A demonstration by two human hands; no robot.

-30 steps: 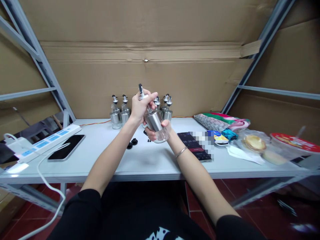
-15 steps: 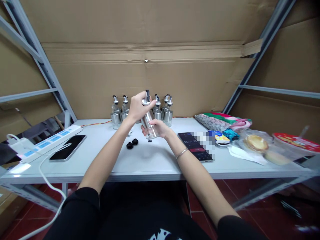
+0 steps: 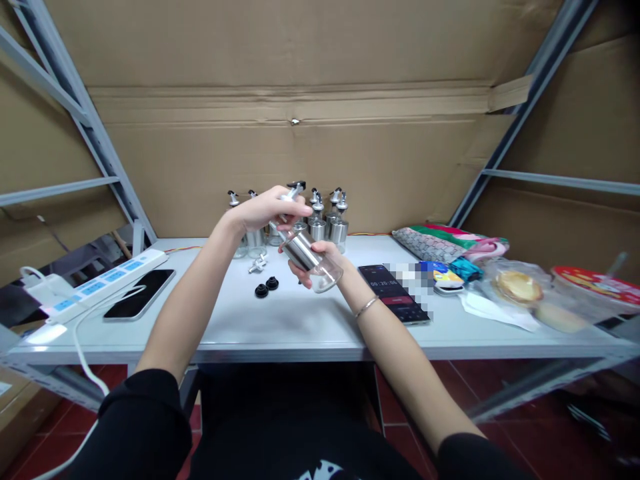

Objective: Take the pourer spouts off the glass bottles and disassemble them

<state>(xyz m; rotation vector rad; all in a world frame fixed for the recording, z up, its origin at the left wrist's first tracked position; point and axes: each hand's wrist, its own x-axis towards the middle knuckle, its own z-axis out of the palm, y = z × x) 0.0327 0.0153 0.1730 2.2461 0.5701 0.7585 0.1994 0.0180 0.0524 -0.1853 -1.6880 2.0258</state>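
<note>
A glass oil bottle (image 3: 303, 252) with a steel band is held tilted above the table, its base toward the lower right. My right hand (image 3: 323, 260) is wrapped round its body. At the bottle's upper end, my left hand (image 3: 270, 208) grips a metal pourer spout (image 3: 295, 192) with a black flap. Fingers hide the neck, so I cannot tell whether spout and bottle are joined. Below lie two black stoppers (image 3: 267, 287) and a silvery spout piece (image 3: 258, 263). Several similar bottles (image 3: 317, 230) with spouts stand upright behind my hands.
A phone with a running timer (image 3: 395, 293) lies right of my hands. Farther right are a patterned pouch (image 3: 435, 245), a wrapped pastry (image 3: 517, 287) and a red-lidded tub (image 3: 595, 283). On the left are a power strip (image 3: 105, 283) and another phone (image 3: 140, 295).
The bottle has tipped further, its base swinging right and its neck left. My left hand has turned and flattened over the top. The silvery spout piece on the table is now more visible.
</note>
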